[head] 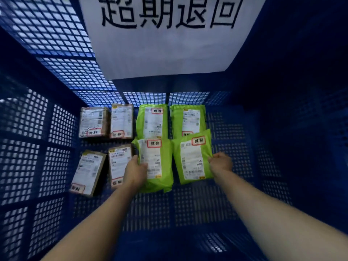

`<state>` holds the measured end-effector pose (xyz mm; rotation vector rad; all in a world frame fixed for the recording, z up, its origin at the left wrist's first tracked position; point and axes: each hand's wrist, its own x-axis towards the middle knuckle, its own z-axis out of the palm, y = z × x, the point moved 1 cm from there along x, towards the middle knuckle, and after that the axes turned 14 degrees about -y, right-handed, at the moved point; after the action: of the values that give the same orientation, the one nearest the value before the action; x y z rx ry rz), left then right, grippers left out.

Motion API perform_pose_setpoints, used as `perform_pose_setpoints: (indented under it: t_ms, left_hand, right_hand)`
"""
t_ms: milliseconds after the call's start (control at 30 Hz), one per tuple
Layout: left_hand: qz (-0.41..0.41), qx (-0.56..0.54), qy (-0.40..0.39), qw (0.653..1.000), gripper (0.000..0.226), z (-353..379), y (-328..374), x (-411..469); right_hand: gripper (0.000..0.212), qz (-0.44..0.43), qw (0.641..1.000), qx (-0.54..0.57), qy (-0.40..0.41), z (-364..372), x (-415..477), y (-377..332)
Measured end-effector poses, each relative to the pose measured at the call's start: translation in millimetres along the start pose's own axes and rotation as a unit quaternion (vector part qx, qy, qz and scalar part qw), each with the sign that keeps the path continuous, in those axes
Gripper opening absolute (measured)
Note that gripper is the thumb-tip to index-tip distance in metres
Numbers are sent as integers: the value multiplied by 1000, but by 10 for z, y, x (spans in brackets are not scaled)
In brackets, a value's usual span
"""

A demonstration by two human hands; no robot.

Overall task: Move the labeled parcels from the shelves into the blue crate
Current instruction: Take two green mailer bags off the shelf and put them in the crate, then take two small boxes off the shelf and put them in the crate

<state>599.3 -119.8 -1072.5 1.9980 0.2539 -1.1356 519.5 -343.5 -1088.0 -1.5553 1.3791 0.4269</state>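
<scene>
I look down into the blue crate. My left hand grips the left edge of a green labeled parcel lying on the crate floor. My right hand pinches the right edge of another green labeled parcel, which is slightly tilted and overlaps the one behind it. Two more green parcels lie in the back row. Several brown cardboard parcels with white labels lie to the left.
A large white sign with black characters hangs on the crate's far wall. Mesh walls rise on the left and right. Bare mesh floor lies in front of the parcels and to their right.
</scene>
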Motion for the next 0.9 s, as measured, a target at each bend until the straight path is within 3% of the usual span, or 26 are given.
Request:
perform_pose_setpoints:
  t_ms: [133,233,367,567,700,900]
  left_hand:
    - [-26,33,4,999,21,46,-172,245]
    - [-52,43,-19,998,24,47,-240,316]
    - [-60,54,-31,996,32,5,-171,212]
    - [5,26,6,1000,24,-288,396,-280]
    - [68,26,42,996,30,-609,1079,-806]
    - [210,-13,113,971,21,-1161,2261,-1960]
  right_hand:
    - [15,24,998,-34,-43,176,276,146]
    - [26,44,994,-45,-88,243,342,203]
    - [24,48,988,-101,-109,202,162,71]
    - [23,-66,987,-68,-131,77,-489,-538]
    - [24,-148,978,-22,-145,-138,-1204,-1227]
    - [23,-307,939,-50,-143,-631,-2595,-2286]
